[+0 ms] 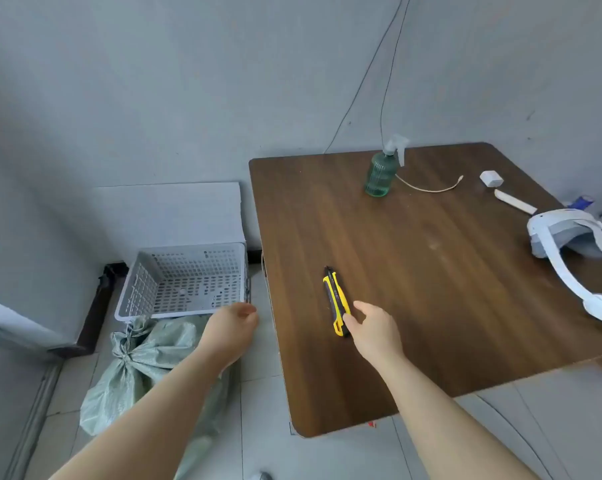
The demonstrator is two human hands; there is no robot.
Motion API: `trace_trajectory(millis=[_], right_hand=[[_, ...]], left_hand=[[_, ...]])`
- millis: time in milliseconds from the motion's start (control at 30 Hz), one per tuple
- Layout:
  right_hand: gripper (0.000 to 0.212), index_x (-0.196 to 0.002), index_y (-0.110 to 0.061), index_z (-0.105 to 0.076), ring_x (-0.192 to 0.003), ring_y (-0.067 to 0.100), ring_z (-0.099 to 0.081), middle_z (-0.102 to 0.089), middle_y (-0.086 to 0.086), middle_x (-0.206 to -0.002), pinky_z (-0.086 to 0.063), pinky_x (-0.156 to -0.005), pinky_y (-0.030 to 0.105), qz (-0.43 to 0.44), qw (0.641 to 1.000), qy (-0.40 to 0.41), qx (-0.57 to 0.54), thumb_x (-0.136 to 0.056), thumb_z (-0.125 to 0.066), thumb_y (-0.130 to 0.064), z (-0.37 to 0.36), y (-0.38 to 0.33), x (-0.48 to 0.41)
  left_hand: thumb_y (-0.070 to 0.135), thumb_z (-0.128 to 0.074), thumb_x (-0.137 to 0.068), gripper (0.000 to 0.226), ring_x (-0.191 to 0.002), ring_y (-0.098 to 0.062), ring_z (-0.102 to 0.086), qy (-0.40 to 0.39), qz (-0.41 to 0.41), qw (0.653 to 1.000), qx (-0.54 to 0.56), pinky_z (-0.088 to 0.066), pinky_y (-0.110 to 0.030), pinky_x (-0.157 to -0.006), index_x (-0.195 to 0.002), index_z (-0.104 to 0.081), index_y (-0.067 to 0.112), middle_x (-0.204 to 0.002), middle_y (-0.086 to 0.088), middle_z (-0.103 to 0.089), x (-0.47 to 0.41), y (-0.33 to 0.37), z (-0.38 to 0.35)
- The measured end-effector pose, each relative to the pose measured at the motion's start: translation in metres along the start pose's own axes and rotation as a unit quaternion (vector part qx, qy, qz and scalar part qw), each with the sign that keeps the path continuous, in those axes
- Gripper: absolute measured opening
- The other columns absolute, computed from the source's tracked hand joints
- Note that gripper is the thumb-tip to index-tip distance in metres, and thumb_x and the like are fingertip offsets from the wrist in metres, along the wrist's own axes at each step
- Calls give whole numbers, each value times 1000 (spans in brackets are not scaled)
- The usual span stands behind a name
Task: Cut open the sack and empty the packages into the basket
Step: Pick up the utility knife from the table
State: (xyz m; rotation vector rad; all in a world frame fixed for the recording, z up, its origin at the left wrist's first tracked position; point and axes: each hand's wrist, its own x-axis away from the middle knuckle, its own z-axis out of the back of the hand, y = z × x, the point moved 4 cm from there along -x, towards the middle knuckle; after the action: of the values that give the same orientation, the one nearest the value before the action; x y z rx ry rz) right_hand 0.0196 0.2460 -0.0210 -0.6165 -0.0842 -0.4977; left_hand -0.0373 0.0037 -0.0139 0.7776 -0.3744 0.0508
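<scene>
Yellow-black knife (pixel 335 299), pale green sack (pixel 136 368), white basket (pixel 185 278).

No legible text (anywhere in view)

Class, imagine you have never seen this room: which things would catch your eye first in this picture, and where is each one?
The yellow and black utility knife lies near the left edge of the brown table, with the right hand reaching its near end. On the floor to the left sit a tied green sack and, behind it, a white basket. The left hand hovers over the sack.
</scene>
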Motion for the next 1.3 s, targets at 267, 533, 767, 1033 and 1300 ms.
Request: trace_trajectory(millis=[267, 533, 767, 1033, 1300], right_hand=[[35, -115, -14, -59, -96, 22, -59, -64, 3, -106, -55, -77, 37, -38, 998, 24, 39, -87, -61, -35, -51, 1, -56], [42, -118, -12, -58, -98, 19, -59, -59, 5, -108, -56, -77, 32, -64, 995, 45, 62, -84, -66, -35, -74, 11, -80], [40, -121, -12, -54, -102, 21, -56, -55, 7, -113, -55, -81, 33, -50, 998, 10, 48, -86, -65, -27, -78, 6, -87], [30, -117, -16, -51, -78, 17, -55, -48, 4, -109, -52, -70, 26, 18, 997, -53, -60, -89, -61, -19, -74, -39, -70], [20, -107, -21, -48, -67, 16, -54, -55, -3, -83, -46, -57, 30, 127, 975, -157, -98, -89, -57, -16, -106, -129, -28]], left_hand=[[20, -45, -92, 43, -98, -24, -61, -77, 57, 995, -23, -41, -25, -78, -131, -54, 5, -128, -12, -62, -69, -24, -40], [20, -45, -95, 46, -87, -12, -55, -121, 70, 990, 8, -40, -20, -71, -140, -45, 9, -97, 2, -63, -95, -30, -65], [22, -46, -92, 28, -79, -22, -63, -127, 70, 989, 22, -46, -24, -69, -107, -67, 11, -84, -1, -63, -92, -30, -60], [18, -45, -90, 28, -63, -21, -56, -29, 95, 993, 63, -39, -21, -58, -101, -68, 7, -87, -16, -67, -42, -49, 3], [19, -47, -96, 23, -71, -18, -60, 103, 149, 978, 107, -51, -21, -59, -110, -66, 21, -83, 6, -67, 40, -110, 82]])
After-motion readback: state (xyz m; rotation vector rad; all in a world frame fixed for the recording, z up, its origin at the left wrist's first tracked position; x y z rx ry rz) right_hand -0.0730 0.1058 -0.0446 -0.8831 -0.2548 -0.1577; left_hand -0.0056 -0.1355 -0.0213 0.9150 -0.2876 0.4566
